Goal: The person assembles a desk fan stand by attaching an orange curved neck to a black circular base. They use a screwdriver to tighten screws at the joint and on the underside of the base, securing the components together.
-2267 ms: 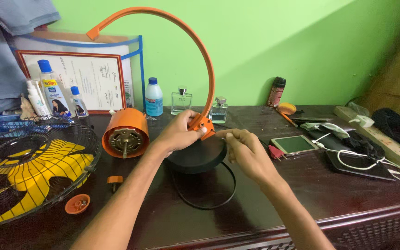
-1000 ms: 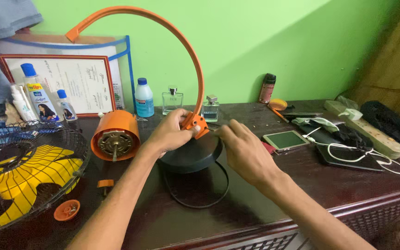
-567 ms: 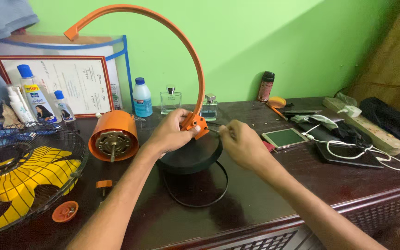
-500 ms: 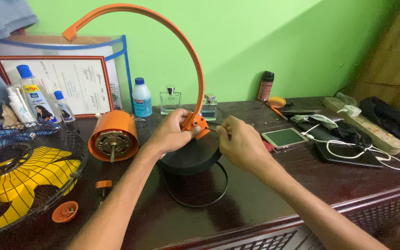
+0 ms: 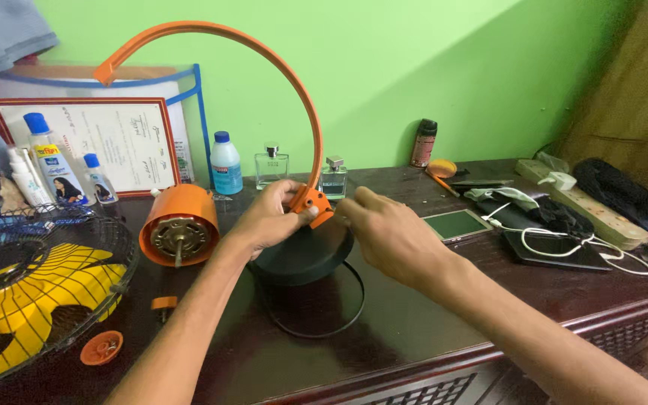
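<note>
A long orange curved arm (image 5: 294,82) rises from an orange bracket (image 5: 310,201) on top of a round black base (image 5: 305,255) at the middle of the dark wooden table. My left hand (image 5: 268,217) is closed around that bracket from the left. My right hand (image 5: 388,232) comes in from the right, its bunched fingertips right at the bracket. Whether they pinch something small is hidden. An orange motor housing (image 5: 178,225) with a bare shaft lies just left of my left hand.
A thin black ring (image 5: 339,319) lies under and in front of the base. A wire fan guard with yellow blades (image 5: 31,292) and an orange cap (image 5: 101,347) sit at the left. Bottles (image 5: 226,163), a framed sheet (image 5: 114,139), a phone (image 5: 455,223), cables and a power strip (image 5: 586,202) line the back and right.
My right hand has moved left, from a short way off up to the orange bracket. My left hand has kept its grip on the bracket.
</note>
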